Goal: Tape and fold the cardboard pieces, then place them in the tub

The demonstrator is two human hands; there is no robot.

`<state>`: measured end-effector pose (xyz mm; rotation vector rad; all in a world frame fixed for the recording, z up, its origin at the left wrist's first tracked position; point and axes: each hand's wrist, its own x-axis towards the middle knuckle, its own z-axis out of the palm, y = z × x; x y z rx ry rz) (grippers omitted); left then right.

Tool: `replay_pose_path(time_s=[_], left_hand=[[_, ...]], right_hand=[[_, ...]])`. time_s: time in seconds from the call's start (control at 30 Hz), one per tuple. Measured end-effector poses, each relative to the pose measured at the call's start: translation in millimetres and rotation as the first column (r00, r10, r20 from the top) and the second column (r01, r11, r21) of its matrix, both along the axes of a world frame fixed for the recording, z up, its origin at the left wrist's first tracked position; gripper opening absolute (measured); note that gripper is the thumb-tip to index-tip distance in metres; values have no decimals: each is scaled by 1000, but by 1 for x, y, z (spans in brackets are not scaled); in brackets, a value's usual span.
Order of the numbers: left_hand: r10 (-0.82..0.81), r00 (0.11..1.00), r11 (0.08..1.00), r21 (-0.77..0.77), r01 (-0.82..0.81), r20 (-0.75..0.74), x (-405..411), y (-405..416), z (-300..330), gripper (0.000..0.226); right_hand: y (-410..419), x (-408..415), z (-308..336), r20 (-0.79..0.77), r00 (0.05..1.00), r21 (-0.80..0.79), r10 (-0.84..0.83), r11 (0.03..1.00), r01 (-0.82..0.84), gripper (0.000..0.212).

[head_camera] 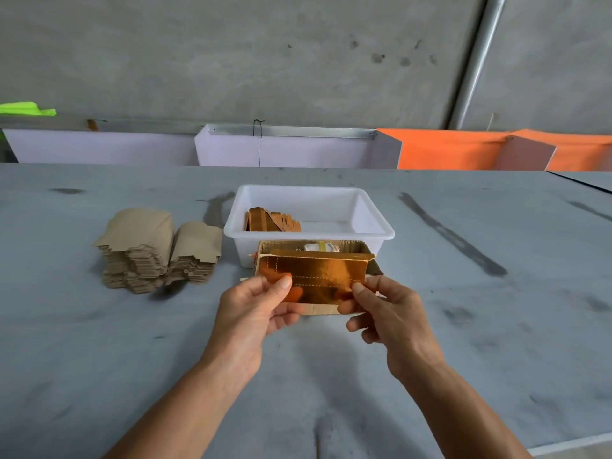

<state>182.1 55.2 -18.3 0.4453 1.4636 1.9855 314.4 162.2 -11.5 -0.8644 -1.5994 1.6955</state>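
Observation:
A shiny gold-faced cardboard piece [318, 276] is held up above the table, its brown lower flap showing along the bottom edge. My left hand [255, 309] pinches its left end with thumb on the gold face. My right hand [384, 313] pinches its right end the same way. Right behind it stands a white plastic tub [371, 213] with several folded gold pieces [271, 221] lying in its left part. Two stacks of flat brown cardboard pieces [155, 250] sit on the table to the left of the tub.
A small open cardboard box [364, 251] with a white roll [319, 247] inside stands between the held piece and the tub. The grey table [463, 309] stretches wide on both sides. Lilac and orange panels [447, 149] line the far edge before a concrete wall.

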Motion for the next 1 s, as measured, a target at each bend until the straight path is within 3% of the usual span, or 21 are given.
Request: replay_pose_path(time_s=[0.13, 0.2, 0.27, 0.4, 0.67, 0.8, 0.9, 1.0], left_hand=[[93, 985, 986, -122, -111, -147, 0, 0, -6, 13], [40, 983, 979, -188, -75, -180, -1, -1, -5, 19], [-39, 992, 977, -215, 13, -119, -1, -2, -3, 18], [-88, 996, 980, -178, 90, 16, -1, -1, 2, 11], [-58, 997, 994, -84, 63, 52, 0, 3, -1, 13], [-40, 999, 998, -54, 41, 19, -3, 3, -4, 10], [-36, 997, 998, -53, 33, -69, -3, 1, -10, 6], [14, 987, 999, -48, -22, -161, -1, 1, -17, 6]], right_hand=[[2, 0, -1, 1, 1000, -18, 4, 1000, -4, 10], [3, 1, -2, -1, 1000, -18, 3, 1000, -3, 11], [4, 2, -3, 6, 1000, -19, 15, 1000, -15, 12], [6, 3, -7, 10, 999, -56, 41, 998, -41, 13], [6, 5, -10, -24, 997, -129, 71, 989, -73, 9], [8, 5, -10, -29, 996, -183, 90, 979, -93, 9], [6, 4, -13, -64, 996, -226, 56, 972, -69, 18], [1, 0, -21, -68, 998, -224, -5, 975, -11, 11]])
